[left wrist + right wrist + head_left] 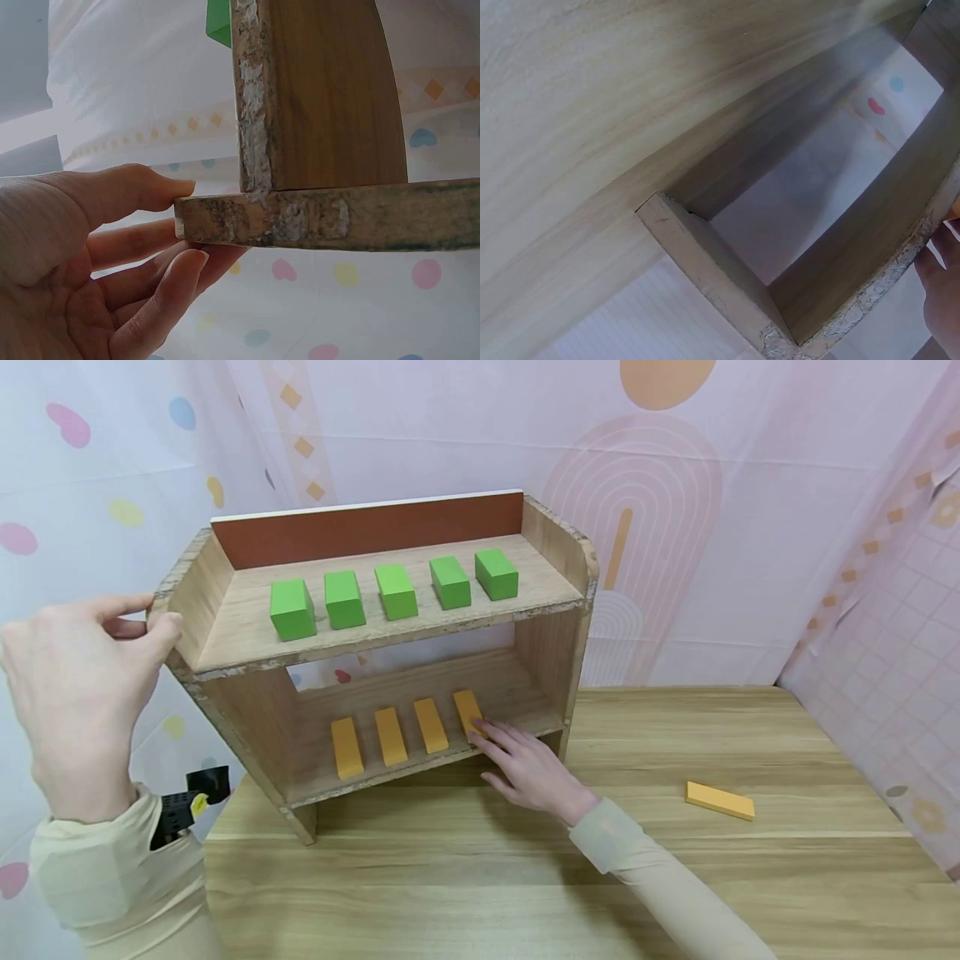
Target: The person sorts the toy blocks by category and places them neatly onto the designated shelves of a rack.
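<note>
A two-tier wooden shelf (551,647) stands at an angle on the table. My left hand (75,693) pinches the upper corner of its left side panel (300,219), thumb and fingers on either side of the edge. My right hand (532,770) reaches to the lower tier, its fingertips touching the near end of the rightmost orange block (467,706); the thumb is off the block. More orange blocks (391,735) lie in a row to its left. Several green blocks (395,591) line the upper tier. In the right wrist view, my right hand (945,292) is partly cut off.
One loose orange block (718,800) lies on the wooden table (750,893), right of the shelf. A reddish-brown back board (375,529) closes the upper tier behind the green blocks. Patterned curtains (450,435) hang behind and at both sides.
</note>
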Demonstrator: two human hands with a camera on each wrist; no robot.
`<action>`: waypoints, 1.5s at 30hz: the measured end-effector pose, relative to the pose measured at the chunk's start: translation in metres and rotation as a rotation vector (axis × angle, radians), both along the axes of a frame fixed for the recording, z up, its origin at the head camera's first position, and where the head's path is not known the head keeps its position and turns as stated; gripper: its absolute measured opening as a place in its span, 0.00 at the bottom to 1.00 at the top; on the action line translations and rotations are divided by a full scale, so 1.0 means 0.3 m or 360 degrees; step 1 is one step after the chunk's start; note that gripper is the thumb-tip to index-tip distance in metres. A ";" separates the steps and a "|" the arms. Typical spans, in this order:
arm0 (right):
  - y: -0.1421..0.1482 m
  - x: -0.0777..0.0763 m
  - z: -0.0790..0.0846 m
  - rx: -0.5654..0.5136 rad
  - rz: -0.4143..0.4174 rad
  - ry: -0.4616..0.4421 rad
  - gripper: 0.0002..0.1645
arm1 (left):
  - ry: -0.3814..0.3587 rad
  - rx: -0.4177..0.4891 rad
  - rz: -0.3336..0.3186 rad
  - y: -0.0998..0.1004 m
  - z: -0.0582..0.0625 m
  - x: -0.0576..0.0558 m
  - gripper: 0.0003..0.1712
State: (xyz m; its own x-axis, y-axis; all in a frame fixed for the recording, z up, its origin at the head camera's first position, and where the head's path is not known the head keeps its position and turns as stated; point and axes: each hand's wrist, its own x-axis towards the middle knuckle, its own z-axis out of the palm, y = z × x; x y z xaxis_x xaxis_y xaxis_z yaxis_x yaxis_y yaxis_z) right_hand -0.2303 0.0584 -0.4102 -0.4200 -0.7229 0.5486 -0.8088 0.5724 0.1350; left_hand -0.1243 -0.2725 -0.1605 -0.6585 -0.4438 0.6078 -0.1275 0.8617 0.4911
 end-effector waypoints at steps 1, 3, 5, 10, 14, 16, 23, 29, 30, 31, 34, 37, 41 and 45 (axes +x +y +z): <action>-0.001 -0.001 0.000 0.0001 -0.0003 -0.0008 0.36 | 0.0000 0.0005 -0.0003 0.000 0.000 0.001 0.24; -0.002 -0.001 0.000 0.0009 -0.0010 -0.0024 0.36 | 0.0001 0.0008 -0.0008 0.002 0.000 0.001 0.24; -0.003 -0.001 0.001 0.0021 -0.0019 -0.0039 0.36 | 0.0000 0.0017 -0.0010 0.005 0.002 0.003 0.24; -0.001 -0.002 0.004 0.0035 -0.0012 -0.0090 0.34 | 0.0001 0.0015 -0.0012 0.009 0.004 0.007 0.25; 0.004 -0.004 0.000 0.0021 0.0011 -0.0113 0.34 | 0.0000 0.0010 -0.0011 0.009 0.005 0.007 0.25; 0.010 -0.006 -0.004 -0.0007 0.0038 -0.0116 0.34 | 0.0001 0.0013 -0.0014 0.009 0.005 0.007 0.25; 0.052 -0.008 -0.016 -0.0168 0.0136 -0.0072 0.33 | -0.0001 0.0016 -0.0012 0.006 0.002 0.004 0.25; 0.121 0.003 -0.037 -0.0328 0.0140 -0.0110 0.28 | -0.0015 0.0026 -0.0008 0.007 0.002 0.004 0.25; 0.136 0.005 -0.041 -0.0355 0.0142 -0.0125 0.27 | -0.0017 0.0027 -0.0008 0.008 0.002 0.005 0.25; 0.152 0.007 -0.044 -0.0383 0.0142 -0.0148 0.26 | -0.0017 0.0026 -0.0008 0.007 0.003 0.005 0.25; 0.201 0.012 -0.054 -0.0459 0.0154 -0.0223 0.25 | -0.0021 0.0025 -0.0005 0.004 0.003 0.003 0.25; 0.253 0.016 -0.062 -0.0501 0.0141 -0.0327 0.25 | -0.0031 0.0021 0.0002 -0.003 0.002 0.001 0.25; 0.325 0.021 -0.073 -0.0501 0.0110 -0.0481 0.25 | -0.0025 0.0002 0.0003 -0.009 -0.003 -0.003 0.25; 0.399 0.028 -0.075 -0.0493 0.0057 -0.0649 0.23 | -0.0012 -0.0006 0.0001 -0.009 -0.005 -0.004 0.25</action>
